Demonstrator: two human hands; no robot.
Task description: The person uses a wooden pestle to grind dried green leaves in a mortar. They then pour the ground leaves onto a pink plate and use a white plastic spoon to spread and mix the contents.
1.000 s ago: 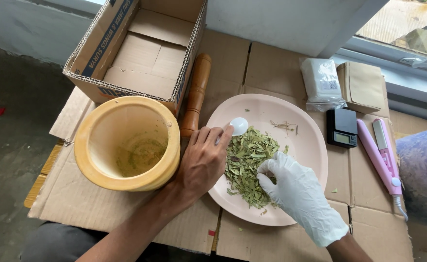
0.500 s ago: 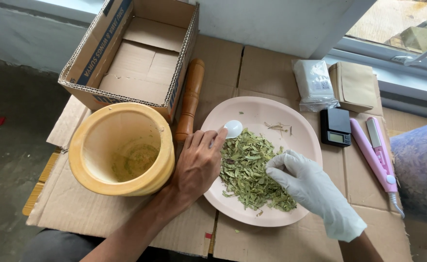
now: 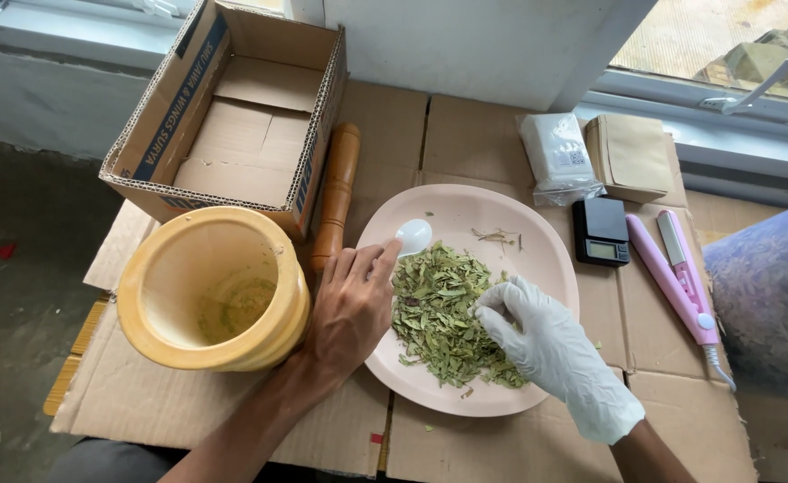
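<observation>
Since the earlier frames the gloved right hand point(image 3: 550, 344) has drawn back toward the near right rim of the plate point(image 3: 550, 259), its fingertips point(image 3: 491, 309) now pinched on the right edge of the leaves point(image 3: 443, 313); the bare left hand point(image 3: 351, 309) has kept its place. The left hand lies flat on the plate's left rim, fingers loosely extended, touching the handle of a white spoon point(image 3: 412, 236). The leaves lie heaped mid-plate, between the hands. Left: yellow mortar point(image 3: 211, 291), just beside the left hand. Beyond: wooden pestle point(image 3: 336, 197), cardboard box point(image 3: 228, 112). Right, beyond the plate: scale point(image 3: 601, 231), pink sealer point(image 3: 680, 273).
</observation>
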